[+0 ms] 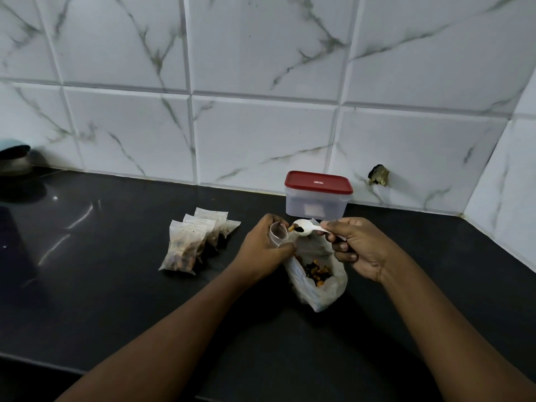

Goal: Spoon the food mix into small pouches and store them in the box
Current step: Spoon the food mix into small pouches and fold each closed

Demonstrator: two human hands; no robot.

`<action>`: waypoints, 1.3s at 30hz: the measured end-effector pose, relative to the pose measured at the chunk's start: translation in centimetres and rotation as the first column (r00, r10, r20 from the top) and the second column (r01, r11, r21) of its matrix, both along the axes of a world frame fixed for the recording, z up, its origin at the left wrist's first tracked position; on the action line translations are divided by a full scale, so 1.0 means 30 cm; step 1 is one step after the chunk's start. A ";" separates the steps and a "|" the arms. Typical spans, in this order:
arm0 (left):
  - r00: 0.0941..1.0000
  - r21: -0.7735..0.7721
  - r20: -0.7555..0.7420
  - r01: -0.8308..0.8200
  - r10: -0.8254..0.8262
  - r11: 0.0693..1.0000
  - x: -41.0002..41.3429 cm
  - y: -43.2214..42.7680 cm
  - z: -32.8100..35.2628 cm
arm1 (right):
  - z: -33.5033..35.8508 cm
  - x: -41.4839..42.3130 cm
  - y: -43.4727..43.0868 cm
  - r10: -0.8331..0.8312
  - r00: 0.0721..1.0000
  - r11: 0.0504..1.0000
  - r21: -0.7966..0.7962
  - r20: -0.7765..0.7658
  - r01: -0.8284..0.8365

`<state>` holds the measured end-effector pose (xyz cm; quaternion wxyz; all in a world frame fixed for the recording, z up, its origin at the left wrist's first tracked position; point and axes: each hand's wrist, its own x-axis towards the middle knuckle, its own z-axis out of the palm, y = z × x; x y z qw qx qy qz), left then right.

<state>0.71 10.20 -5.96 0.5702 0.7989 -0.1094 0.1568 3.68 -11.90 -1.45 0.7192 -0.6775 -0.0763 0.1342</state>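
Black counter (116, 285) at six; marbled tiles (261, 126) at twelve; dark pot (14, 161) at nine; wall hole (378, 175) at three.

A head-worn camera looks forward and down, close behind the left hand (262, 245) and right hand (358, 248). Beyond them rises a tiled wall (261, 82).
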 end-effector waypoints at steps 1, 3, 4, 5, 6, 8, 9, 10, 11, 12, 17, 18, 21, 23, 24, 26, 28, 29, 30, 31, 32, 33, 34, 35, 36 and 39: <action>1.000 0.006 0.000 -0.002 0.002 1.000 0.002 -0.001 0.000 | 0.000 -0.010 0.013 -0.012 1.000 1.000 0.021 0.026 0.011; 1.000 0.013 0.001 -0.001 0.001 1.000 0.005 -0.002 -0.001 | -0.002 -0.027 0.042 -0.046 0.994 0.999 0.016 0.102 0.045; 1.000 0.011 -0.003 0.003 -0.003 1.000 0.005 -0.001 -0.001 | -0.005 -0.033 0.054 -0.061 0.984 0.997 -0.041 0.169 0.069; 1.000 0.000 -0.013 0.008 -0.008 1.000 0.004 -0.002 -0.001 | -0.006 -0.041 0.064 -0.064 0.966 0.986 -0.131 0.251 0.100; 1.000 -0.014 -0.020 0.012 -0.012 1.000 0.004 -0.002 0.000 | -0.008 -0.048 0.071 -0.050 0.940 0.966 -0.223 0.337 0.131; 1.000 -0.033 -0.019 0.007 -0.007 0.999 0.006 -0.001 -0.003 | -0.006 -0.059 0.076 0.020 0.880 0.926 -0.342 0.474 0.163; 1.000 -0.032 -0.010 0.003 -0.003 0.999 0.006 -0.001 -0.004 | -0.005 -0.064 0.077 0.072 0.847 0.909 -0.384 0.526 0.161; 1.000 -0.028 0.001 -0.001 0.001 1.000 0.008 -0.001 -0.006 | -0.003 -0.070 0.078 0.130 0.810 0.888 -0.430 0.572 0.161; 1.000 -0.029 0.007 -0.003 0.004 1.000 0.009 -0.001 -0.008 | -0.001 -0.078 0.080 0.183 0.771 0.865 -0.473 0.610 0.169; 1.000 -0.030 0.007 -0.007 0.007 1.000 0.008 -0.002 -0.008 | 0.000 -0.084 0.083 0.213 0.734 0.847 -0.496 0.644 0.189; 1.000 -0.051 -0.001 -0.019 0.019 0.999 0.005 -0.003 -0.004 | 0.004 -0.084 0.080 0.186 0.675 0.852 -0.460 0.714 0.252; 1.000 -0.057 -0.013 -0.016 0.016 0.998 0.004 -0.002 -0.001 | 0.012 -0.081 0.074 0.161 0.687 0.858 -0.444 0.709 0.257; 0.999 -0.086 -0.046 -0.009 0.005 0.996 -0.001 0.000 0.004 | 0.052 -0.069 0.021 0.078 0.715 0.872 -0.395 0.695 0.289; 0.999 -0.106 -0.054 -0.008 0.002 0.994 -0.005 -0.002 0.009 | 0.083 -0.059 -0.041 0.139 0.754 0.848 -0.470 0.642 0.244; 0.998 -0.112 -0.060 -0.007 0.000 0.994 -0.007 -0.004 0.010 | 0.094 -0.053 -0.070 0.205 0.788 0.823 -0.538 0.580 0.182; 0.997 -0.127 -0.076 -0.008 -0.001 0.992 -0.006 -0.006 0.010 | 0.100 -0.044 -0.110 0.360 0.837 0.726 -0.687 0.412 0.026; 0.996 -0.139 -0.086 -0.013 0.001 0.990 -0.004 -0.006 0.006 | 0.084 -0.032 -0.116 0.458 0.844 0.583 -0.811 0.280 -0.047; 0.996 -0.139 -0.088 -0.013 0.000 0.990 -0.003 -0.006 0.005 | 0.069 -0.023 -0.110 0.465 0.844 0.530 -0.847 0.266 -0.025; 0.996 -0.136 -0.087 -0.012 0.000 0.991 -0.002 -0.005 0.005 | 0.055 -0.015 -0.099 0.447 0.847 0.507 -0.861 0.287 0.024; 0.997 -0.132 -0.083 -0.011 0.000 0.991 -0.002 -0.004 0.007 | 0.044 -0.014 -0.084 0.418 0.846 0.511 -0.856 0.331 0.083; 0.997 -0.127 -0.081 -0.008 -0.003 0.992 -0.002 -0.005 0.007 | 0.035 -0.013 -0.073 0.380 0.838 0.529 -0.835 0.391 0.150; 0.997 -0.122 -0.080 -0.006 -0.004 0.992 -0.002 -0.004 0.008 | 0.031 -0.016 -0.063 0.345 0.822 0.557 -0.804 0.452 0.208; 0.997 -0.116 -0.079 -0.005 -0.004 0.993 -0.005 -0.003 0.011 | 0.032 -0.017 -0.061 0.310 0.807 0.586 -0.769 0.503 0.254; 0.997 -0.111 -0.080 -0.007 -0.002 0.994 -0.007 -0.003 0.011 | 0.037 -0.015 -0.070 0.287 0.799 0.613 -0.742 0.528 0.270; 0.997 -0.112 -0.079 -0.007 -0.002 0.994 -0.009 -0.004 0.011 | 0.045 -0.012 -0.086 0.283 0.806 0.631 -0.733 0.521 0.252; 0.997 -0.115 -0.081 -0.015 0.006 0.993 -0.008 -0.005 0.007 | 0.061 -0.010 -0.122 0.378 0.839 0.582 -0.805 0.392 0.113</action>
